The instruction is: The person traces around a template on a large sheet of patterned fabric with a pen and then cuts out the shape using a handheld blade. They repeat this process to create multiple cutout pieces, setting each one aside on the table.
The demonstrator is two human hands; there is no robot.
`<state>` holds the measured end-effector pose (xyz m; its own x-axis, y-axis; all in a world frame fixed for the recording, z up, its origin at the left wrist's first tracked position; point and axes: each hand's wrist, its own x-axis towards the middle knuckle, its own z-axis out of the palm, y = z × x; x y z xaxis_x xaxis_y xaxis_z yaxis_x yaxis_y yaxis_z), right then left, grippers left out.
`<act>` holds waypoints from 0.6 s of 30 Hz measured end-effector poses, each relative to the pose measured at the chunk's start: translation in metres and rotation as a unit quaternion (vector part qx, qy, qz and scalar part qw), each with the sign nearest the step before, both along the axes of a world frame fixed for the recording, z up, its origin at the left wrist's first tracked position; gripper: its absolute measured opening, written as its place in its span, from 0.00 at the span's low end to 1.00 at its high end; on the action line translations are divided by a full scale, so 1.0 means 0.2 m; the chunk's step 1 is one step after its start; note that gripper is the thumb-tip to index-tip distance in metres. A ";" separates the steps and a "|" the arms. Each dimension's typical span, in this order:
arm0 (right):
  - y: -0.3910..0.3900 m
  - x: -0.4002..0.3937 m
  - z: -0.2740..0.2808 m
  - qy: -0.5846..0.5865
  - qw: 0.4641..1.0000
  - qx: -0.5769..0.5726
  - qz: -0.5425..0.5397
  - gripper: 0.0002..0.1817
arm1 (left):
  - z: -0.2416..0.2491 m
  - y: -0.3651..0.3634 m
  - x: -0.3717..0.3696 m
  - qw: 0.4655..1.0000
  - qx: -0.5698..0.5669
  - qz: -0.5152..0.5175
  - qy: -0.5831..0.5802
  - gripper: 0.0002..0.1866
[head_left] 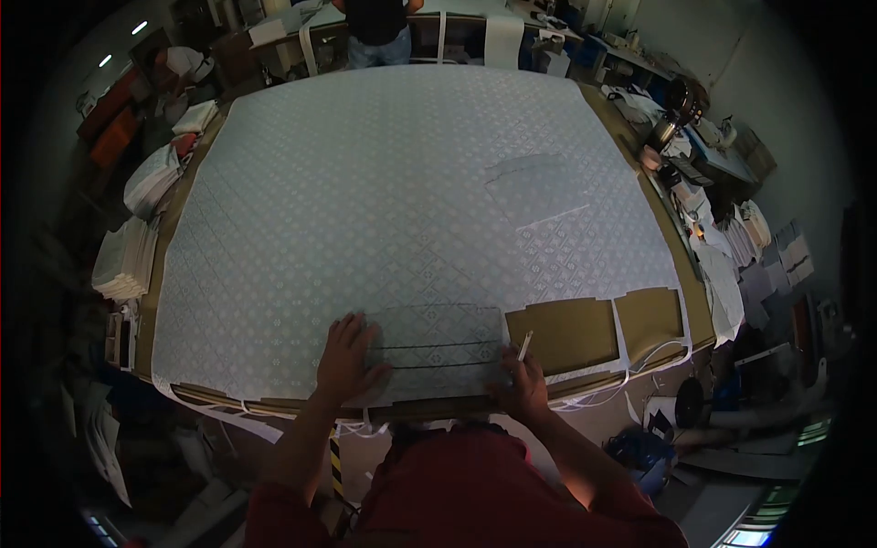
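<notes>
A large sheet of pale patterned fabric [402,183] covers the big table. At its near edge lies a see-through rectangular template [438,352] with dark lines across it. My left hand [347,361] rests flat on the template's left part, fingers spread. My right hand [523,384] sits at the template's right end and holds a thin white marking stick [525,345], tip pointing up and away from me.
Brown cardboard pieces [594,331] lie at the near right corner, with white strips [639,365] hanging over the edge. A loose fabric cut-out [539,187] lies at the right. Stacks of fabric [128,256] line the left; clutter fills the right. A person [376,32] stands at the far end.
</notes>
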<state>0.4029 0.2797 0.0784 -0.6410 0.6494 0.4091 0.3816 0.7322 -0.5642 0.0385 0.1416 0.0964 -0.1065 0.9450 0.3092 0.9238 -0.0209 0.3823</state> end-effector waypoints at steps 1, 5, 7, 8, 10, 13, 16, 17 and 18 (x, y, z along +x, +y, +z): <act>-0.03 0.02 -0.01 -0.010 1.000 0.016 0.001 0.30 | -0.01 -0.01 0.00 1.000 -0.002 0.001 -0.004 0.42; 0.00 0.00 -0.01 -0.011 0.999 0.044 0.001 0.28 | -0.04 -0.01 -0.01 1.000 -0.018 0.008 -0.002 0.42; 0.00 0.00 -0.02 -0.013 0.999 0.032 0.002 0.28 | -0.04 0.00 -0.02 1.000 -0.014 0.005 0.000 0.42; 0.00 0.01 -0.02 -0.017 0.999 0.027 0.000 0.27 | -0.04 0.00 -0.02 1.000 -0.016 0.004 0.001 0.42; 0.00 -0.01 0.00 -0.017 0.999 0.031 0.000 0.27 | -0.03 0.00 -0.02 1.000 -0.019 0.002 0.000 0.43; -0.01 -0.01 0.01 -0.022 0.999 0.046 0.002 0.27 | -0.01 0.00 -0.01 1.000 -0.019 0.004 -0.002 0.43; -0.01 0.00 0.02 -0.025 0.998 0.050 0.007 0.27 | -0.01 0.00 -0.01 1.000 -0.013 0.003 0.000 0.44; 0.00 0.01 0.01 -0.020 0.999 0.046 0.010 0.27 | -0.01 -0.01 -0.01 1.000 -0.015 0.000 0.000 0.44; 0.00 0.01 0.02 -0.021 0.999 0.045 0.011 0.27 | -0.01 -0.01 -0.01 1.000 -0.017 -0.003 -0.001 0.45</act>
